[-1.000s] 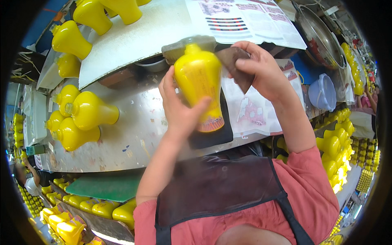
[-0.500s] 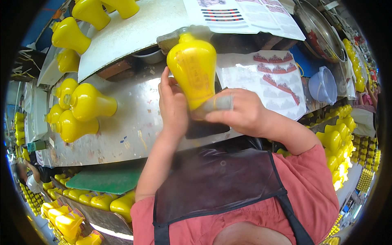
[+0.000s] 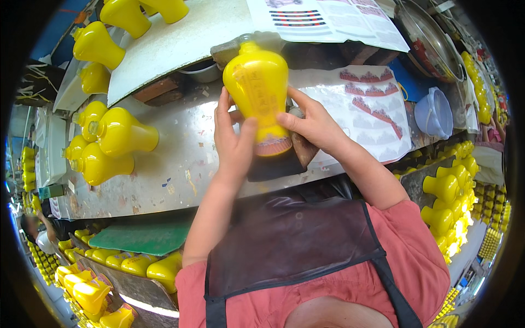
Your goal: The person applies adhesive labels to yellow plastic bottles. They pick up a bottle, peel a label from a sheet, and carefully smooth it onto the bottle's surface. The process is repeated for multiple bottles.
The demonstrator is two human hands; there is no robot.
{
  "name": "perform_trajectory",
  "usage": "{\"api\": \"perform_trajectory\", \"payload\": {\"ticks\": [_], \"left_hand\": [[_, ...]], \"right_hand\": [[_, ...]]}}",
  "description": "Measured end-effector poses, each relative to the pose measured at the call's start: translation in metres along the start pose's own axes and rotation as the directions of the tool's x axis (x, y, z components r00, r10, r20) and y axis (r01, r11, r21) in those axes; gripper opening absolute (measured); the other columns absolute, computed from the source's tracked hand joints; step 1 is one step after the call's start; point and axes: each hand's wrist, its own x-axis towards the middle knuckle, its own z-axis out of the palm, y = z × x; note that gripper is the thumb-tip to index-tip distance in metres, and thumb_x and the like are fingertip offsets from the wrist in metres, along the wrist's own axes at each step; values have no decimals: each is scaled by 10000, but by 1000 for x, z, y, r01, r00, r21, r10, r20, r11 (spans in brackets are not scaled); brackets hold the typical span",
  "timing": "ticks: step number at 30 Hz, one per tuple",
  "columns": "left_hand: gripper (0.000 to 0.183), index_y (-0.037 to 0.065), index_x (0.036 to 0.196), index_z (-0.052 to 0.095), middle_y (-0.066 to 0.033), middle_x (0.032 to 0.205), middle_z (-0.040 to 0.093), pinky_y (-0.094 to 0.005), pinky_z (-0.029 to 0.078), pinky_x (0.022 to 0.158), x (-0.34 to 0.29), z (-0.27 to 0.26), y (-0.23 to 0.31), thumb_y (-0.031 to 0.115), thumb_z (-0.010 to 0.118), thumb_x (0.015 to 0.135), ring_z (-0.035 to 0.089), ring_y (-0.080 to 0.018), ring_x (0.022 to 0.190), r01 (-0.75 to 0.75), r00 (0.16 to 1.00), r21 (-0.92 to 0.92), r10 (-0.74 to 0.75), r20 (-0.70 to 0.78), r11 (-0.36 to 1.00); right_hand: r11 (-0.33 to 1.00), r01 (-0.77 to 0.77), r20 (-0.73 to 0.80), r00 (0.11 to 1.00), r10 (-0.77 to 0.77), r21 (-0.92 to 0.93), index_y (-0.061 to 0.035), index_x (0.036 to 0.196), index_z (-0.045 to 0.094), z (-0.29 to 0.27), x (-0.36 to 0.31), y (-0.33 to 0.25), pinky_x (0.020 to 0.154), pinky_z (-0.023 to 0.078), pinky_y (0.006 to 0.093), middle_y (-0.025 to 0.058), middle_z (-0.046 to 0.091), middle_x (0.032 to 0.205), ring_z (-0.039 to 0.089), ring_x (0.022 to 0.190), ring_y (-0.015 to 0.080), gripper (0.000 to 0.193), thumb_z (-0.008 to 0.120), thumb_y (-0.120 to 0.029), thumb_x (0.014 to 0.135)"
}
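A glossy yellow vase-shaped bottle (image 3: 257,82) lies in front of me over a dark support (image 3: 276,168), its clear neck pointing away. Faint reddish marking runs down its body, and a reddish patterned band (image 3: 273,145) wraps its narrow base. My left hand (image 3: 234,136) grips the bottle's left side, thumb toward me. From the right, my right hand (image 3: 313,121) holds it too, its thumb pressed on the lower body and its fingers partly hidden behind. Below the right palm is a brownish-grey piece (image 3: 302,146) I cannot make out.
Several yellow bottles (image 3: 123,130) stand at the left of the worn metal table (image 3: 183,147). A sheet of reddish decals (image 3: 377,115) lies at right, near a pale blue bucket (image 3: 432,113). At the back is a white board (image 3: 180,41); a green board (image 3: 139,239) is below the table edge.
My right hand has moved from the bottle's base up to its right side, and the grey flat piece at its fingers no longer covers the base. The reddish band there now shows. The bottle has turned slightly.
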Motion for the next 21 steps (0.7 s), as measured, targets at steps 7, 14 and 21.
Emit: {"api": "perform_trajectory", "payload": {"ticks": [7, 14, 21], "left_hand": [[749, 10, 1604, 294, -189, 1476, 477, -397, 505, 1014, 0, -1, 1, 197, 634, 964, 630, -260, 1130, -22, 1000, -11, 22, -9, 1000], [771, 3, 1588, 312, -188, 1483, 461, -389, 512, 997, -1, 6, 1, 237, 672, 947, 647, -269, 1092, -5, 999, 78, 8, -38, 997], [713, 4, 1577, 340, -171, 1477, 457, -382, 511, 1006, -1, 4, 1, 222, 648, 973, 641, -245, 1124, 15, 999, -65, -18, -36, 998]], "right_hand": [[991, -28, 34, 999, 23, 129, -30, 1549, 445, -4, -1, 1, 777, 562, 307, 139, 720, 1063, 678, 838, 143, 722, 719, -321, 947], [995, 36, 13, 999, -37, 89, -56, 1547, 458, 2, 5, 11, 826, 565, 313, 141, 728, 1096, 695, 906, 151, 670, 693, -306, 971], [994, -57, 60, 997, 52, 92, -47, 1494, 524, -9, 2, 12, 831, 562, 317, 106, 721, 1051, 686, 916, 153, 563, 641, -283, 996]]}}
